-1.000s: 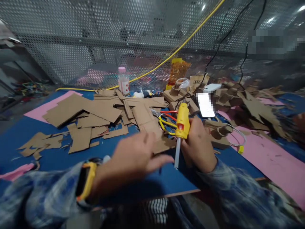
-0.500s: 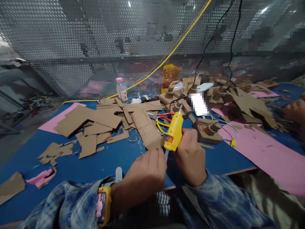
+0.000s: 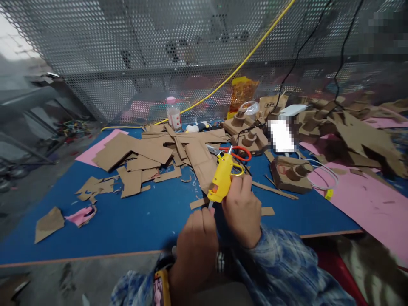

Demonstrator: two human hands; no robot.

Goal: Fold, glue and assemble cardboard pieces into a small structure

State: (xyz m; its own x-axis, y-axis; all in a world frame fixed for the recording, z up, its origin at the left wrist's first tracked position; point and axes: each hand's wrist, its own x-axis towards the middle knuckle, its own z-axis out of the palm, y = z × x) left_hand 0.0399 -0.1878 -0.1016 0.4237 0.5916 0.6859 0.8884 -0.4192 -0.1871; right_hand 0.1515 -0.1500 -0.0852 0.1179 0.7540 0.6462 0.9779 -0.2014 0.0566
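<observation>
My right hand is wrapped round the handle of a yellow hot glue gun, whose metal nozzle points away from me. Behind the gun, my left hand is closed, its fingertips pinching a whitish glue stick that enters the gun's rear end. Only a short length of the stick shows; the rest is hidden by the fingers. Just past the gun lie red-handled scissors, partly covered by it. A folded cardboard strip lies to the gun's left on the blue table.
Cardboard scraps pile up at left, near a pink-capped bottle. Cardboard pieces with round posts stand at right, beside a bright-screened phone, a white cable and pink sheets. A perforated metal panel rises behind.
The view has turned left. The glue gun and both hands have shifted left in the picture, and my left hand now sits more directly behind the gun, still pinching the glue stick.
</observation>
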